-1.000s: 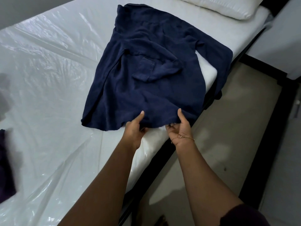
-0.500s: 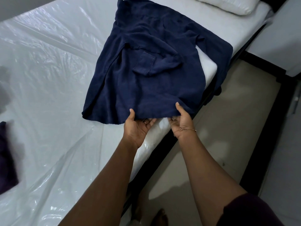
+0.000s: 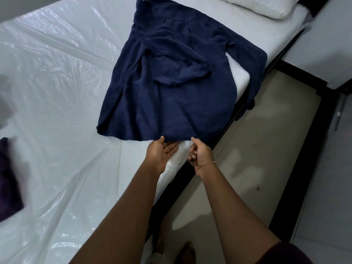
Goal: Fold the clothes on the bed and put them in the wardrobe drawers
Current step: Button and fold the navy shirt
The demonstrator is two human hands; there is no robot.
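Matt navy cloth shirt (image 3: 171, 96); glossy plastic bed cover (image 3: 57, 92)

The shirt (image 3: 167, 88) is plain navy blue with no pattern. The bed (image 3: 57, 92) is white under a clear, shiny plastic sheet (image 3: 47, 54); the pillow (image 3: 262, 6) is white too. A dark purple cloth (image 3: 8, 178) lies at the left. The floor (image 3: 266, 149) is beige, and the bracelet (image 3: 206, 164) gold.
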